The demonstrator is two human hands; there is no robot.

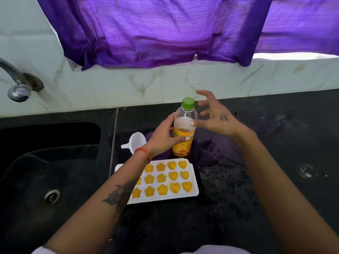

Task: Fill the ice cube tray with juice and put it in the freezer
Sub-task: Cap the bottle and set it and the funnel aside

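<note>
A white ice cube tray point(194, 187) lies on the black counter, its heart, flower and star cups filled with orange juice. Behind it stands a clear juice bottle point(183, 142) with a green cap, about half full. My left hand point(163, 136) grips the bottle's middle, fingers wrapped round it. To the right of the bottle's neck my right hand point(214, 116) hovers with fingers spread, touching nothing. My left forearm covers the tray's left cups.
A white funnel point(134, 142) lies on its side left of the bottle. A black sink point(55, 162) with a drain fills the left, a metal tap point(16, 83) above it. The black counter point(275, 162) stretches right. Purple curtain point(165, 30) hangs over the tiled wall.
</note>
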